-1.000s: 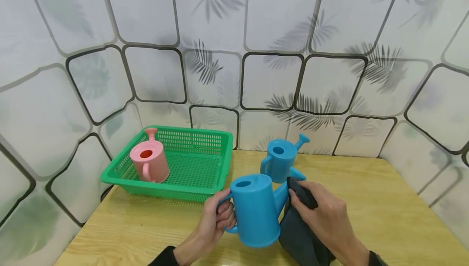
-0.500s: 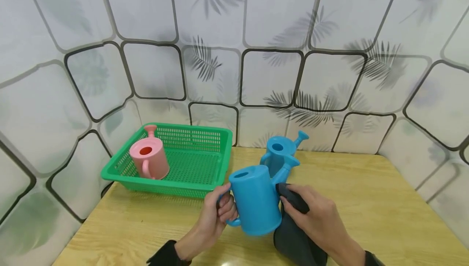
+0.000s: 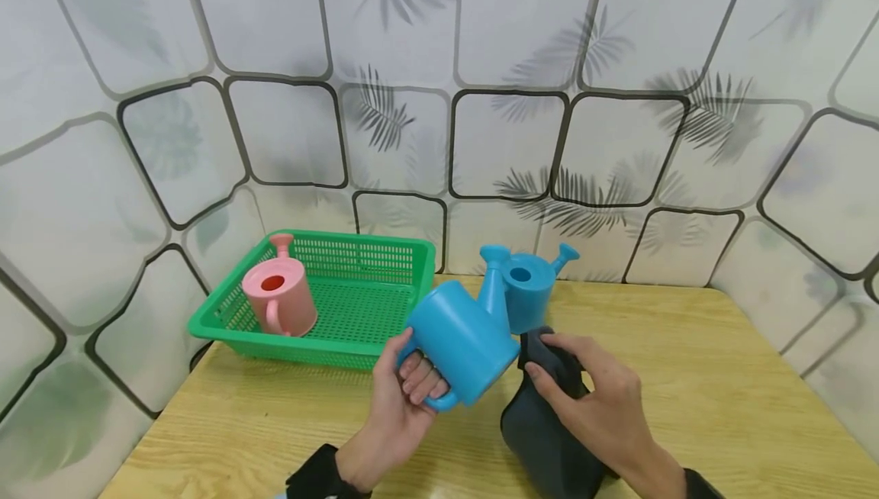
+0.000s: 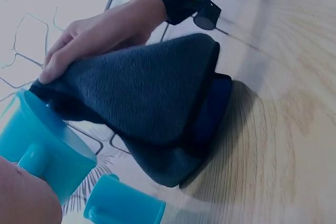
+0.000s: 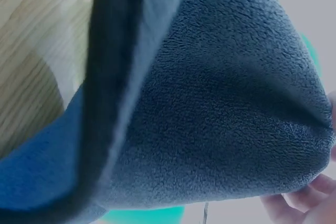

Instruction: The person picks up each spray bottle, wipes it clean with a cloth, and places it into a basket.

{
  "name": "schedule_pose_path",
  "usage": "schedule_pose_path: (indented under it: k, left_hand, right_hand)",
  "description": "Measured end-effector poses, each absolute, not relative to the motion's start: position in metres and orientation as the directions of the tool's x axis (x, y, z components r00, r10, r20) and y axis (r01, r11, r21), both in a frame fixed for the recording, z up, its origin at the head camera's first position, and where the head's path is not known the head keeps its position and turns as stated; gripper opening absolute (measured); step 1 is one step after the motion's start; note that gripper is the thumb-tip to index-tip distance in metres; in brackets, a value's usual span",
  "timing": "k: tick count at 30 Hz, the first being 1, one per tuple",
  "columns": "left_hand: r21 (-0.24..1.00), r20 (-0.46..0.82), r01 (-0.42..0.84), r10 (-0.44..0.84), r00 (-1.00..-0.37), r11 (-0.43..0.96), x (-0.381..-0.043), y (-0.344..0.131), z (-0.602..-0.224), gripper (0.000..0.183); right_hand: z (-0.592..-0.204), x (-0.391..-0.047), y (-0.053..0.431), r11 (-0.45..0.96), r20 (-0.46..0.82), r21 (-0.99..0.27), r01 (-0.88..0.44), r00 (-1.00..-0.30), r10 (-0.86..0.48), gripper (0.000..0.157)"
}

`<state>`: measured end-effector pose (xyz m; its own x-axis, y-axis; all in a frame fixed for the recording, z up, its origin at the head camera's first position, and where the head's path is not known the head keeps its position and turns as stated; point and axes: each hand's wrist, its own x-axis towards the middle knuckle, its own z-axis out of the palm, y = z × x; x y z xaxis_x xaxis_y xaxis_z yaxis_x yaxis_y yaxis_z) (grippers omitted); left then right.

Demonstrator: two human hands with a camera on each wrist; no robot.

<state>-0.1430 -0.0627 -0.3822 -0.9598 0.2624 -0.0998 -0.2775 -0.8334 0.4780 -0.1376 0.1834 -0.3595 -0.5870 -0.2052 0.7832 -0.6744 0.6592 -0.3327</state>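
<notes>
My left hand [image 3: 401, 407] grips the handle of a blue watering can [image 3: 456, 339], which is lifted over the table and tilted with its spout upward. My right hand [image 3: 607, 396] pinches the upper end of a dark grey cloth [image 3: 549, 438], and the rest of it hangs in folds. The cloth's upper edge is right at the can's base. In the left wrist view, the cloth [image 4: 142, 87] droops from the right hand [image 4: 105, 35] beside the can [image 4: 47, 135]. Fleecy cloth [image 5: 220, 98] fills most of the right wrist view, hiding much of the can there.
A second blue watering can [image 3: 532, 297] stands behind the held one, partly covered by its spout. At the left, a green plastic basket [image 3: 412, 331] holds a pink watering can [image 3: 284, 304]. Patterned sheeting [image 3: 405, 148] rises behind the wooden table [image 3: 693, 377].
The held watering can has tipped, its spout swinging from the right to upward and its base turning toward the cloth. The cloth has moved from the spout to the base.
</notes>
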Motion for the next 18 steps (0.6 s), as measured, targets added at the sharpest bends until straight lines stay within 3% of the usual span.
schedule_pose_path:
  k: [5,9,14,18]
  left_hand:
    - [0.443,-0.113,-0.289,0.267,-0.957,-0.849,-0.141,-0.060,-0.382,0.052]
    - [0.435,-0.124,-0.289,0.262,-0.957,-0.853,-0.141,-0.059,-0.384,0.052]
    - [0.425,-0.136,-0.289,0.255,-0.957,-0.857,-0.142,-0.057,-0.386,0.052]
    - [0.409,-0.149,-0.292,0.253,-0.956,-0.865,-0.143,-0.056,-0.385,0.052]
  right_hand:
    - [-0.362,-0.138,0.179,0.613,0.828,-0.261,-0.746,-0.500,-0.255,0.036]
    - [-0.367,-0.135,0.175,0.571,0.829,-0.245,-0.783,-0.475,-0.296,0.026]
    - [-0.373,-0.132,0.166,0.494,0.833,-0.195,-0.847,-0.409,-0.372,0.032]
    - [-0.377,-0.130,0.160,0.446,0.830,-0.161,-0.880,-0.365,-0.421,0.028]
